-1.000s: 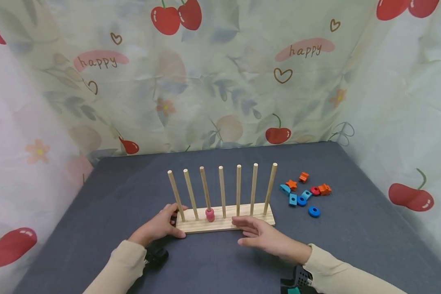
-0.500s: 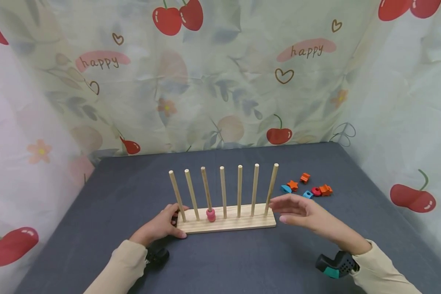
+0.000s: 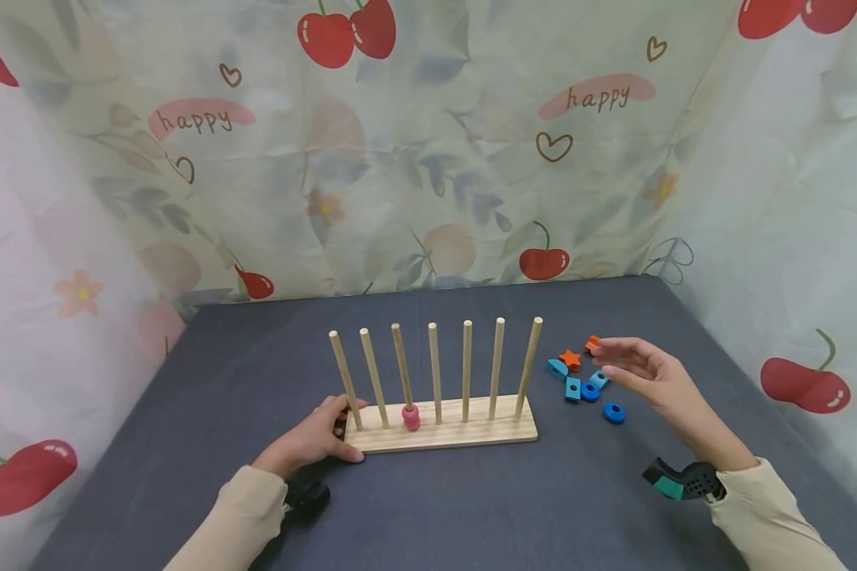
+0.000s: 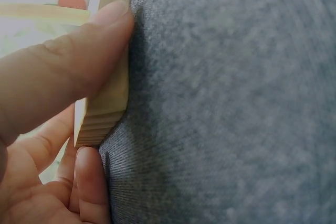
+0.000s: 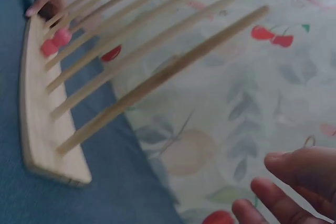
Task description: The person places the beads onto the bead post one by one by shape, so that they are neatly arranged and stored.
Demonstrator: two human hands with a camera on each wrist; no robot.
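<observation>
My left hand (image 3: 307, 434) grips the left end of a wooden peg board (image 3: 486, 428). Its thumb (image 4: 79, 59) lies along the front edge, the other fingers around the end. Several upright pegs stand in a row on the board. Pink beads (image 3: 410, 418) sit at the foot of the third peg from the left. Over at the right, my right hand (image 3: 646, 370) hovers above small loose beads, fingers loosely bent and nothing visible in its grasp. It hides some red and orange beads; beside it show an orange star bead (image 3: 570, 361) and a blue ring bead (image 3: 613, 412).
Left of the right hand lie a light-blue half-round bead (image 3: 557, 369), a light-blue square bead (image 3: 573, 388) and another blue ring bead (image 3: 589, 392). A dark cloth (image 3: 428, 507) covers the table. Printed curtains (image 3: 414, 159) hang behind and at both sides.
From in front of the peg board, my right hand has travelled right and away from me to the loose beads. The left hand keeps its grip on the board.
</observation>
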